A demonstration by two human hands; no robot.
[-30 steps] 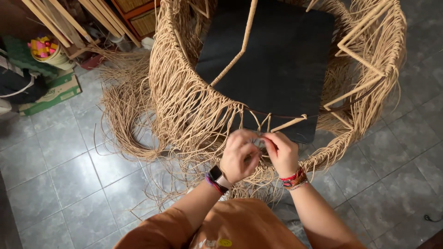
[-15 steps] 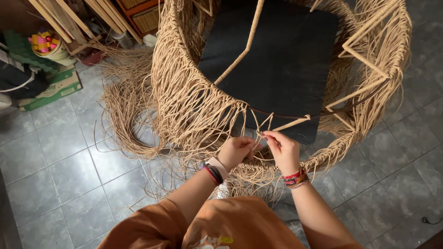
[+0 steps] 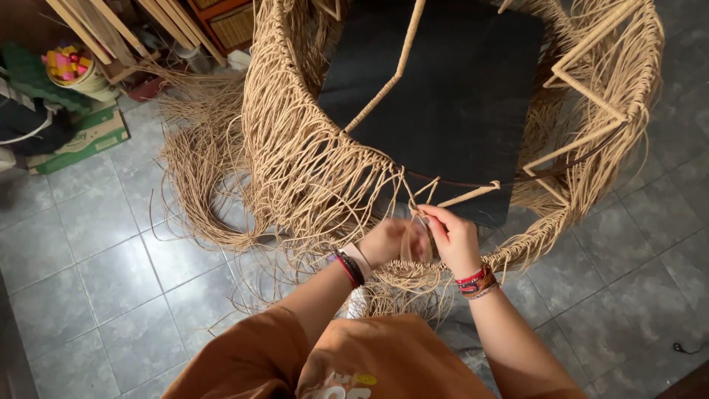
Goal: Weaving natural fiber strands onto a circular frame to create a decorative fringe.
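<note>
Since half a second ago my left hand [image 3: 388, 240] has slid right until it touches my right hand [image 3: 452, 238]. Both are pinching the same rattan strand [image 3: 415, 238] at the near rim of the half-woven rattan chair frame [image 3: 310, 148], which stands on the tiled floor [image 3: 96, 273]. Loose rattan strands [image 3: 199, 185] lie coiled at the frame's left side.

Orange sleeves — dark wristbands by the left hand [image 3: 388, 240], red beaded bracelets by the right hand [image 3: 452, 238]
</note>
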